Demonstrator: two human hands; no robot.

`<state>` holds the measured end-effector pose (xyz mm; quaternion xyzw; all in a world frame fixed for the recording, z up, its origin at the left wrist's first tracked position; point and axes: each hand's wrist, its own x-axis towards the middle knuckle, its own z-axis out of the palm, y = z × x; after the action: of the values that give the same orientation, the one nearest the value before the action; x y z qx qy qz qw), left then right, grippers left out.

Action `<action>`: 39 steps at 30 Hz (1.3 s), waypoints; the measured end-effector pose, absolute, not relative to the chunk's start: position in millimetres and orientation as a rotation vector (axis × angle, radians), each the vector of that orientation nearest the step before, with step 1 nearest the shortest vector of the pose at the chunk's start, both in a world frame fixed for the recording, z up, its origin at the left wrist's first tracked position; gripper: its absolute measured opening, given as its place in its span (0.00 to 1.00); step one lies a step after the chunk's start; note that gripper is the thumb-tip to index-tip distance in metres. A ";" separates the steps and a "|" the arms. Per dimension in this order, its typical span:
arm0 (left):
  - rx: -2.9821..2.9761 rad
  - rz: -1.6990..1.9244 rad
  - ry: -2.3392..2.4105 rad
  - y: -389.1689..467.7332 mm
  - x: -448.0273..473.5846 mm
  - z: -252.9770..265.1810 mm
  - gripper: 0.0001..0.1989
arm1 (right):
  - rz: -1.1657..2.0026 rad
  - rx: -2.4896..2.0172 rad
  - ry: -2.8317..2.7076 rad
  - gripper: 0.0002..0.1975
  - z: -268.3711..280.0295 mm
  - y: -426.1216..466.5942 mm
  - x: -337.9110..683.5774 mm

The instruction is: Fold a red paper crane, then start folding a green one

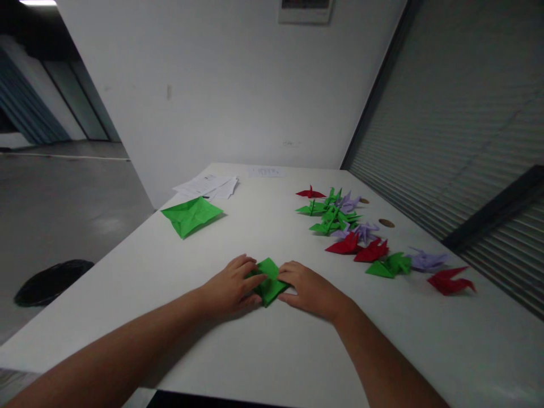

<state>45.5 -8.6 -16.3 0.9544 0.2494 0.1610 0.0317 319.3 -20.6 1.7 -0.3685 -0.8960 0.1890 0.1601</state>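
Note:
A small folded piece of green origami paper (268, 286) lies on the white table in front of me, turned so a corner points away. My left hand (236, 286) grips its left side, the fingers resting over the edge and onto the paper. On the right side, my right hand (304, 288) pinches the opposite edge between thumb and fingers. A pale patch shows beneath the paper by the right fingers. The fingertips hide parts of both side edges.
A creased green sheet (193, 215) lies on the left of the table (170, 334), near white printed papers (208, 185). Several folded paper cranes (335, 218) in green, red and purple spread along the right. A black-lined bin (53, 282) stands on the floor at left.

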 end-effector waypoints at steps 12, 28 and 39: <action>2.633 0.533 1.044 -7.2 42.5 -19.8 0.27 | 0.441 -1.069 -2.589 0.10 4.7 -21.2 319.1; 2.682 0.440 0.896 -8.6 42.6 -12.0 0.34 | 0.339 -1.084 -2.586 0.08 -4.6 -19.8 312.2; 2.675 0.396 0.948 -7.0 41.7 -12.4 0.26 | 0.436 -1.049 -2.579 0.08 4.7 -22.8 318.8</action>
<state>41.7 -7.0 -12.4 0.9247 0.3275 0.1369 0.1375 318.8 -22.8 4.7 -0.3675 -0.9032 0.1526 0.1612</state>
